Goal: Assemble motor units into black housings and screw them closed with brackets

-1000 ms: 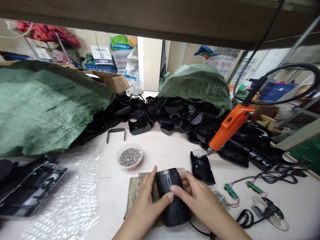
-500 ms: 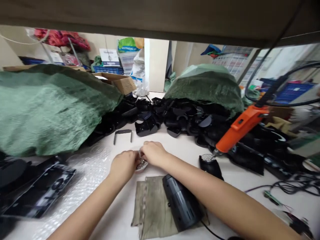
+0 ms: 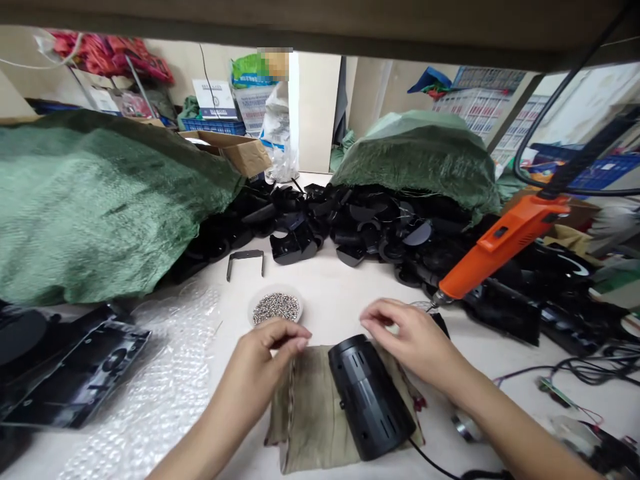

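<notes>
A black slotted cylindrical housing lies on a folded olive cloth on the white bench. My left hand hovers over the cloth's left edge, fingers pinched together; whatever it holds is too small to name. My right hand is above the housing's far end, fingers also pinched. A small white dish of metal screws sits just beyond my left hand.
An orange electric screwdriver hangs at the right, tip down near a black part. A heap of black plastic parts and green sacks fill the back. Bubble wrap and a black tray lie left; wires and circuit boards right.
Both hands have drawn back from the screw dish toward me, fingers pinched. The housing still lies on the cloth where they left it a second ago.
</notes>
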Available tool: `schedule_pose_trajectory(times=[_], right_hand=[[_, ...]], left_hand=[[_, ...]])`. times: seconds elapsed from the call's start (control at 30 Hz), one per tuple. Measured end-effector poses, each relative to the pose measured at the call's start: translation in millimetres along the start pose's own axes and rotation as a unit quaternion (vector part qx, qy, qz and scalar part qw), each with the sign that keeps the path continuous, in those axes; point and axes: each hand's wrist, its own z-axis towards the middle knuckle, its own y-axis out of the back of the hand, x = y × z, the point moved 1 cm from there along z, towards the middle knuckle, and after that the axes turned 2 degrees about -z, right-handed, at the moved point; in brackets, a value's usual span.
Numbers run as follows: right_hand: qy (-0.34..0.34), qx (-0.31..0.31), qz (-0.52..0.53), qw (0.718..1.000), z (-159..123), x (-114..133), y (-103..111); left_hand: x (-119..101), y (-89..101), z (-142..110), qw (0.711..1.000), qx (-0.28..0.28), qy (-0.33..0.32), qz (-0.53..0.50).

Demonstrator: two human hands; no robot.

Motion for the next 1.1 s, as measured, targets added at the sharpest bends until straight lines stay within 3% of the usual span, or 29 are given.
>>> schedule_pose_trajectory(times=[0.13, 0.27, 0.43, 0.5, 0.77, 1.1], right_hand=[[-0.035, -0.007, 0.017, 0.999, -43, -20, -10], [-0.031, -0.035, 0.010, 0.999, -52, -23, -22], [0.080, -0.070, -0.078, 0.991, -49, -19, -22], [0.096, -0.062, -0.081, 0.990, -49, -20, -20], [0.012, 0.035, 0.131, 0.991, -73, -33, -27], [-0.024, 0.029, 0.085, 0.996, -83, -31, -37]], left_hand=[[-2, -35.5, -15, 0.977, 0.036, 0.062, -0.201], [0, -52.8, -17, 0.975, 0.021, 0.085, -0.206], [2, -51.8, -19, 0.988, 0.008, 0.053, -0.146], [2, -51.4, -19, 0.988, 0.008, 0.052, -0.145], [10, -53.6, -17, 0.972, 0.020, 0.078, -0.222], [11, -62.0, -20, 0.977, -0.041, 0.015, -0.207]])
